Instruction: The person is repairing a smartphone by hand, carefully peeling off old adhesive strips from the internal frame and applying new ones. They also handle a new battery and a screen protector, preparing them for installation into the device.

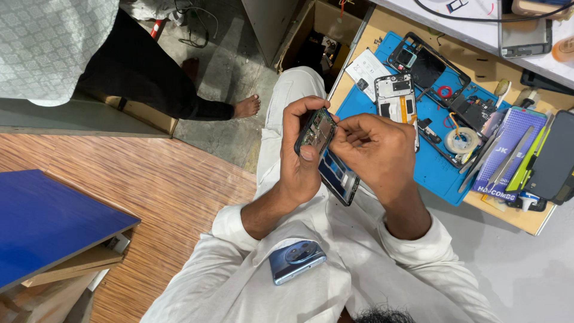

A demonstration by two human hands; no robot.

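White long-sleeved shirt w/ cuffs pushed up forearms, light trousers, both hands bare.

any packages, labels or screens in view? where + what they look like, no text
Purple flat package: right side of the bench, beside the blue mat; rectangular, white print.
White paper label: mat's upper left corner; small, dark marks.
Dark screen panel: far right bench edge; black, rectangular, unlit.
Opened phone: held in the left hand, right hand on it; internals exposed, no lit screen.
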